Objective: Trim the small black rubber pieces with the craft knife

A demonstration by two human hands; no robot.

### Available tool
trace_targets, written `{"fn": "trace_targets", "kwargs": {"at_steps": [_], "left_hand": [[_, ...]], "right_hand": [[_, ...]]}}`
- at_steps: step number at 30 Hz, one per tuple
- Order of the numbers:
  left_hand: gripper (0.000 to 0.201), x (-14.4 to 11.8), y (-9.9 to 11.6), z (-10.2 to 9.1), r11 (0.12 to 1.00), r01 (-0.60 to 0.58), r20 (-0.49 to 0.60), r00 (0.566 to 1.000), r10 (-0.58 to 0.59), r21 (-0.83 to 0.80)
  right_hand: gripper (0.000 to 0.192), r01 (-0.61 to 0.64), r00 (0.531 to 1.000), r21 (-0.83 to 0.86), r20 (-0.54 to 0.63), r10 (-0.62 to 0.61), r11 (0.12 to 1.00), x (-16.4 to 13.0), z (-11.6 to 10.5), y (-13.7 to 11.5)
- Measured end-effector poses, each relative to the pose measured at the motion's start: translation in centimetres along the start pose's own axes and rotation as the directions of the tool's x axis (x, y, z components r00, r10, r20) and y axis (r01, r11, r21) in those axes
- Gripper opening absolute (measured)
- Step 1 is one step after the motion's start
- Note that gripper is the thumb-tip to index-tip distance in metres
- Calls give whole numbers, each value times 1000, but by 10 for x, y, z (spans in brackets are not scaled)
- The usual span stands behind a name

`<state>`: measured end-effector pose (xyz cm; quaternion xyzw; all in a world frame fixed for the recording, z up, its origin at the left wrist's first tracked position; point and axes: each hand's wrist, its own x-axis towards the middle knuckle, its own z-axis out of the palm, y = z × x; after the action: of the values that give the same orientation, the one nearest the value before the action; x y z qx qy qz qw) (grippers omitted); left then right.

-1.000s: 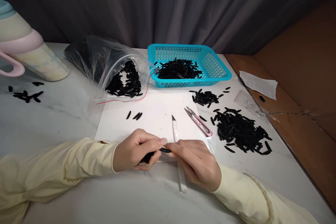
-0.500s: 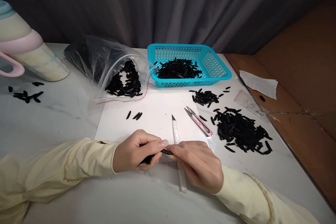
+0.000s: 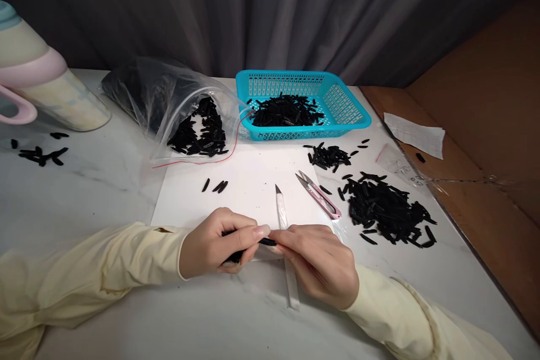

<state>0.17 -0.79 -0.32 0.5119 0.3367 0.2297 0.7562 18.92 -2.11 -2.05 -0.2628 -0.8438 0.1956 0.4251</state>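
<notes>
My left hand (image 3: 223,241) is closed, with several small black strips tucked in its palm. Between its thumb and finger sticks out one slim black strip (image 3: 267,242). My right hand (image 3: 320,263) pinches the far end of that same strip, so the two hands meet over the front edge of a white paper sheet (image 3: 248,169). Under the right hand's fingers lies a pointed craft knife (image 3: 282,208) with a pale wrapped handle. Pink thread snips (image 3: 318,197) rest to its right. A few loose black strips (image 3: 220,186) lie on the sheet.
A blue basket (image 3: 304,134) holding black strips stands at the back, beside an open clear zip bag (image 3: 164,107) of them. Heaps of strips (image 3: 386,208) lie at right. A tumbler (image 3: 46,73) stands at left, and a cardboard box (image 3: 476,140) borders the table's right side.
Both hands stay in nearly the same place. The strip between them has turned slightly, and the right fingers have shifted a little on it.
</notes>
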Motion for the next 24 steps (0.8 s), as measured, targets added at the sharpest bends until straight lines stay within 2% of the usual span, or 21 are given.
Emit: {"fn": "trace_targets", "kwargs": {"at_steps": [10,24], "left_hand": [[45,2,-4,-3,996,-87,39,995,87,2],[46,2,-6,-3,998,-50,63,997,53,-44]], "right_hand": [[20,29,1000,43,-3,-29,999,-2,3,2],[22,43,999,7,21,-43,999,-3,2,5]]}}
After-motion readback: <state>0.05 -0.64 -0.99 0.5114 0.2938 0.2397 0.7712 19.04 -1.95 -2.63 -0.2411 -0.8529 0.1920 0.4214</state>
